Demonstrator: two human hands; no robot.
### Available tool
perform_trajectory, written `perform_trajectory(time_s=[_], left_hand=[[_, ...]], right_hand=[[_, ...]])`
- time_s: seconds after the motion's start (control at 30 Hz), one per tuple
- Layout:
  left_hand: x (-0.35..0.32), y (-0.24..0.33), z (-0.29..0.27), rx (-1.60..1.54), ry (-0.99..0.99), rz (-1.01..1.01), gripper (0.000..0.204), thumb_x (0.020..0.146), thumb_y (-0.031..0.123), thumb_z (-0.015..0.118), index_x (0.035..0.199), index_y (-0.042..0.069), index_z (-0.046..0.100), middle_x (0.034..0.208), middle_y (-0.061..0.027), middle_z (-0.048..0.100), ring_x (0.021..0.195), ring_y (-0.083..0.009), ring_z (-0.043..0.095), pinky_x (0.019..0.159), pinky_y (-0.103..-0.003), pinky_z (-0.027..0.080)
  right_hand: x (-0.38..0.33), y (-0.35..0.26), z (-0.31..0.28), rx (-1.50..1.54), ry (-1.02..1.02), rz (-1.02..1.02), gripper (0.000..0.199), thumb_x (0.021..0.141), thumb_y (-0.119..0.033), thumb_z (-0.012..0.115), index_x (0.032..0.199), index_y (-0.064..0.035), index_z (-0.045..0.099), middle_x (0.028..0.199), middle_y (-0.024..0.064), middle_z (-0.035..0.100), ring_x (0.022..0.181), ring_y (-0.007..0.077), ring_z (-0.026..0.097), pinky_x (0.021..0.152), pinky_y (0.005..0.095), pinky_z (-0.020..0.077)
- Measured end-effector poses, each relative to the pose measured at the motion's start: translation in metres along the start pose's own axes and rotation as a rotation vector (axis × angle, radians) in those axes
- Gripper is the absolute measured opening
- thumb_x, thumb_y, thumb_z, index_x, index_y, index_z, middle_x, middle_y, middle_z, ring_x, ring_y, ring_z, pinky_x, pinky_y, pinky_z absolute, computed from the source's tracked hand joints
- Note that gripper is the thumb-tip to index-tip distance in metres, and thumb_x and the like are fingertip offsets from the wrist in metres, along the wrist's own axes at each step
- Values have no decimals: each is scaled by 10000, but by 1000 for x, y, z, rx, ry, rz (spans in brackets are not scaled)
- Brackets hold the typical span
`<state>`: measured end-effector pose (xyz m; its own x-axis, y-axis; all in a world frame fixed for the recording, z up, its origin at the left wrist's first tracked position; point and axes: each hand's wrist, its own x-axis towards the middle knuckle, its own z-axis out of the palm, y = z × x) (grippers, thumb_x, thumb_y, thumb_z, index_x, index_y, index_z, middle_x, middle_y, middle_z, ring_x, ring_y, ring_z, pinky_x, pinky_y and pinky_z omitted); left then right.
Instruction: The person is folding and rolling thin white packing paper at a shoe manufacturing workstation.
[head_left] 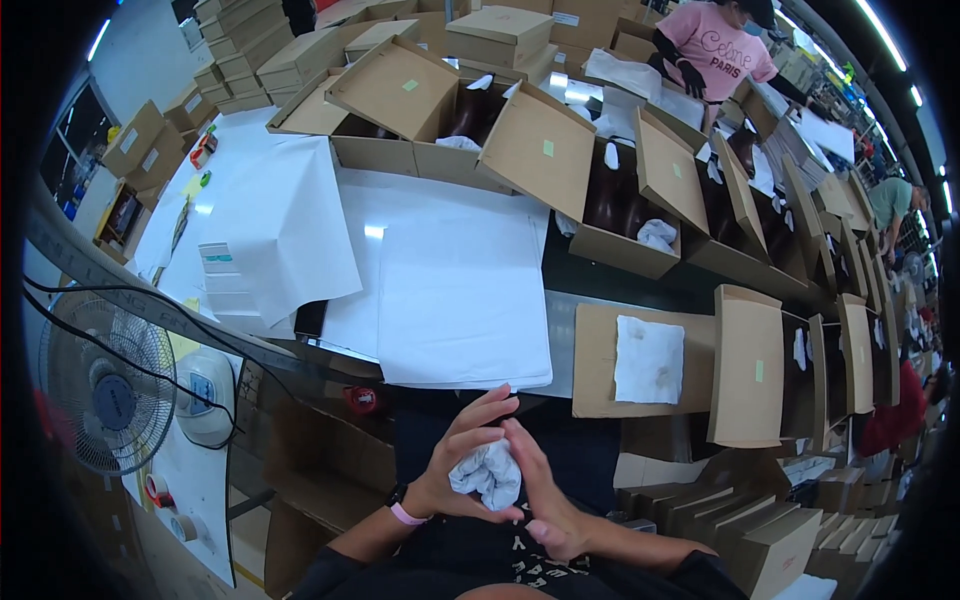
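Note:
A crumpled wad of white tissue paper (487, 476) sits between my two hands, close in front of my body. My left hand (440, 478) curves round its left side, with a pink band at the wrist. From the right, my right hand (552, 508) presses on the same wad with its palm and fingers. Just beyond my fingertips, a stack of flat white paper sheets (462, 300) lies at the edge of the white table (400, 195).
Open brown boxes (625, 245) with dark brown boots and white paper run along the table's far side and right. Left of the sheets lies a larger white sheet (285, 235). A fan (110, 385) stands at left. A person in pink (715, 45) works across the table.

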<state>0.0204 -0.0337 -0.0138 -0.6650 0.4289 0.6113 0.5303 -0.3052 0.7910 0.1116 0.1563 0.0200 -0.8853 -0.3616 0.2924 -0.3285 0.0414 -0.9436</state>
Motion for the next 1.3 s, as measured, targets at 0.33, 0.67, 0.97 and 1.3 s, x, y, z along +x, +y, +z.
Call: perform_trajectory(time_s=[0.33, 0.67, 0.97, 1.3], left_hand=[[4, -2, 28, 20, 70, -159, 1075, 809, 489, 918, 1717, 167, 441, 1856, -294, 144, 1747, -479, 154, 1398, -621, 190], [6, -13, 42, 62, 15, -384, 1195, 934, 732, 828, 1737, -10, 345, 1800, -285, 341, 1674, -417, 369, 1371, -545, 293], [41, -28, 53, -376, 251, -624, 984, 1111, 667, 624, 1744, -40, 367, 1866, -165, 308, 1709, -393, 317, 1354, -553, 353], [62, -44, 42, -594, 179, -624, 1165, 1005, 688, 773, 1847, 197, 135, 1756, -161, 435, 1551, -364, 520, 1258, -555, 473]], right_hand=[[71, 7, -38, -5, 136, -81, 530, 1233, -404, 402, 1097, 24, 683, 974, 188, 674, 917, 389, 681, 874, 467, 550], [58, 53, -21, -62, 536, 26, 451, 1186, -234, 433, 888, 19, 659, 786, 187, 674, 684, 400, 675, 633, 459, 523], [45, 53, -71, 152, 42, 299, 637, 1125, -451, 719, 1527, 10, 541, 1315, 221, 723, 1171, 318, 720, 1006, 410, 572], [37, 60, -206, -466, 464, 225, 848, 939, -458, 936, 1555, -15, 559, 1461, 188, 646, 1319, 296, 685, 1125, 419, 553]])
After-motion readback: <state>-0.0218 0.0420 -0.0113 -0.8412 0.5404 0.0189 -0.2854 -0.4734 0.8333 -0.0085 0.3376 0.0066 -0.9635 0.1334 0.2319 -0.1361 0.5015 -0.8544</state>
